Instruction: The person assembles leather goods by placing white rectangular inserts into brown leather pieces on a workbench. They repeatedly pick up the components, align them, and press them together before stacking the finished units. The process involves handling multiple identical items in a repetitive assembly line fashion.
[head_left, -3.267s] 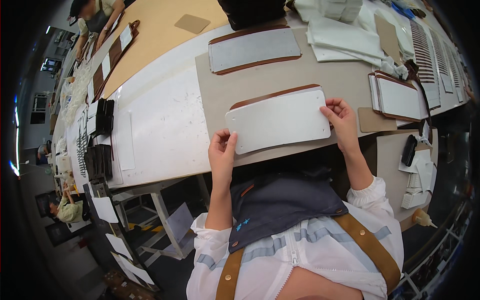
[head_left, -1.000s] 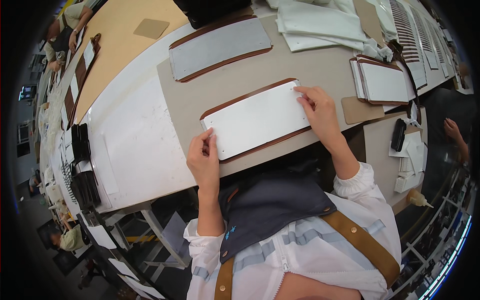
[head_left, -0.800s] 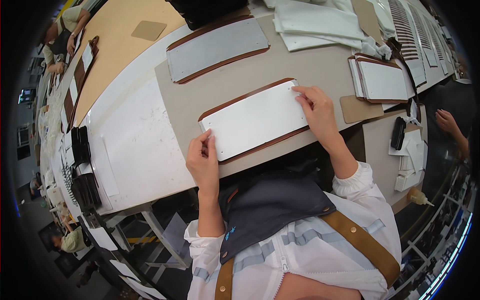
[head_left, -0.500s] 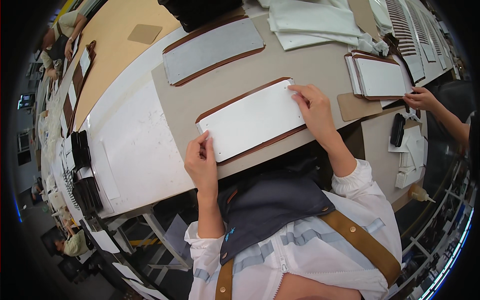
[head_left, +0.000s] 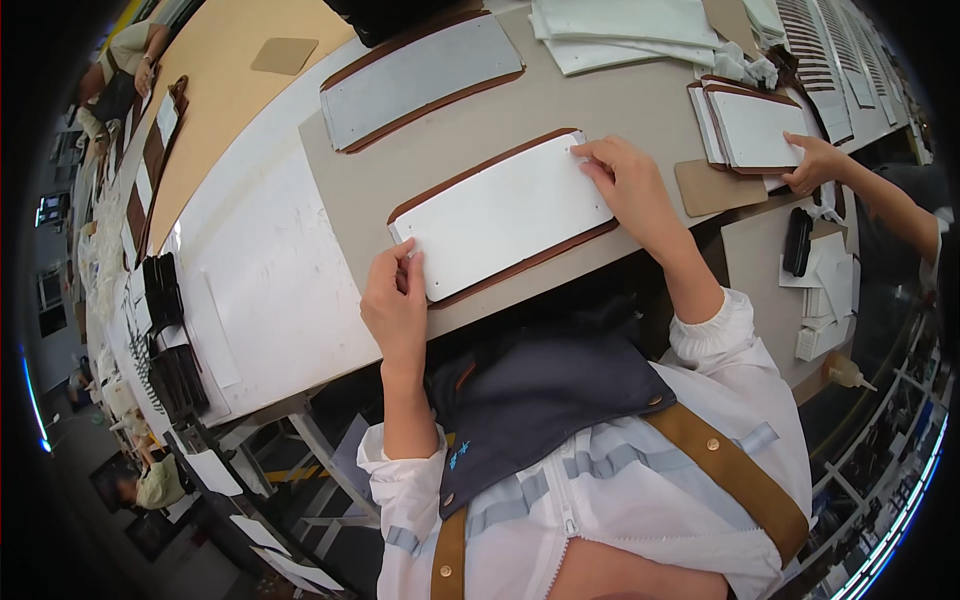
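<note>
White panel: we have it (head_left: 505,220) on the grey mat (head_left: 620,110), near the mat's front edge, lying on a brown-edged piece (head_left: 540,257).
Handling: we judge it light, fairly stiff and smooth enough to slide; its corners could crease.
Where to hold: we would take it by its short ends, leaving the broad face untouched.
Left hand: our thumb and fingers (head_left: 395,300) sit narrowly together at the panel's left end.
Right hand: our thumb and forefinger (head_left: 632,190) stand slightly apart at its far right corner; for both hands, we cannot tell pinching from pressing.
Look: we see a long, matte white rectangle with rounded corners, small dots near them, and brown showing along both long sides.
</note>
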